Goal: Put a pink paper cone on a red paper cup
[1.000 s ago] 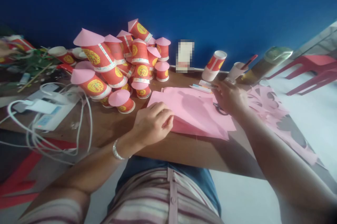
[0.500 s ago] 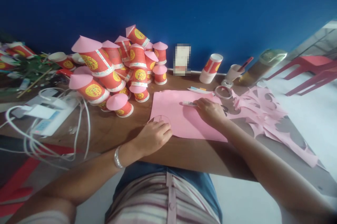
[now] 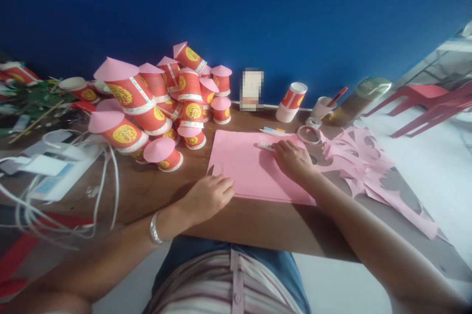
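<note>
A stack of pink paper sheets [image 3: 254,171] lies on the table before me. My left hand [image 3: 212,198] rests at its lower left corner, fingers bent and pressed together. What they hold, if anything, is hidden. Just beyond those fingertips is a faint round outline on the pink surface; I cannot tell whether it is a drawn circle or a separate disc. My right hand [image 3: 292,159] lies on the right part of the paper, fingers closed around a white pen [image 3: 265,146] whose end points left.
Red paper cups with pink cone tops [image 3: 162,154] are piled at left. A power strip [image 3: 66,171] with white cables lies nearer. Pink scraps [image 3: 368,171], a tape roll [image 3: 309,135], a stacked cup [image 3: 293,102] and a bottle [image 3: 357,102] stand or lie right and behind.
The view has shifted slightly. My left hand has drawn a little down and back from the round outline, which now looks fainter. My right hand keeps the pen at about the same spot.
</note>
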The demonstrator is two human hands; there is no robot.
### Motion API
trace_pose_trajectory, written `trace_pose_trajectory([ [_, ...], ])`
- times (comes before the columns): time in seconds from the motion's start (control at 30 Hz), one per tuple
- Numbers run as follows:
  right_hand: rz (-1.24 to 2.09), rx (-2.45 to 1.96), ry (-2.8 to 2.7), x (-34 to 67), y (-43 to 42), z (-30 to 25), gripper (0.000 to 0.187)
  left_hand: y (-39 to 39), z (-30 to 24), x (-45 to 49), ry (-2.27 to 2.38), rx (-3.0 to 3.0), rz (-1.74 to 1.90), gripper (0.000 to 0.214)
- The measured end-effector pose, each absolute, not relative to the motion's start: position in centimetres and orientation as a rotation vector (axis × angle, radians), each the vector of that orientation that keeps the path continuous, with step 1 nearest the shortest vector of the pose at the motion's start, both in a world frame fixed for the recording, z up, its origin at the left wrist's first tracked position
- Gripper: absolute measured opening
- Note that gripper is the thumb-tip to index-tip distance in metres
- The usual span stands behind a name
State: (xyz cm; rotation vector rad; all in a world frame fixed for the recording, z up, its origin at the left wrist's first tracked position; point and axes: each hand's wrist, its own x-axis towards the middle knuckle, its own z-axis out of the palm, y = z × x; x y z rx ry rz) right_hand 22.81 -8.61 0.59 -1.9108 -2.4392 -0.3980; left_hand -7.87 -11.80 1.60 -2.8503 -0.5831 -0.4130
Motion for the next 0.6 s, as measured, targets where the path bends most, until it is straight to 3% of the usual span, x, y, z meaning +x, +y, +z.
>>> trace_pose_trajectory([
  [0.37,-0.479,-1.971,-2.236,26.6,-9.2,2.0,0.028,-11.9,1.6,-8.2,-0.582,-2.899,-0.388,0.017],
  [0.6,-0.180,-2.311,-2.204,29.2,-11.3,2.9,0.022,-11.9,1.3,-8.2,-0.589,-2.908,-0.411,0.017],
])
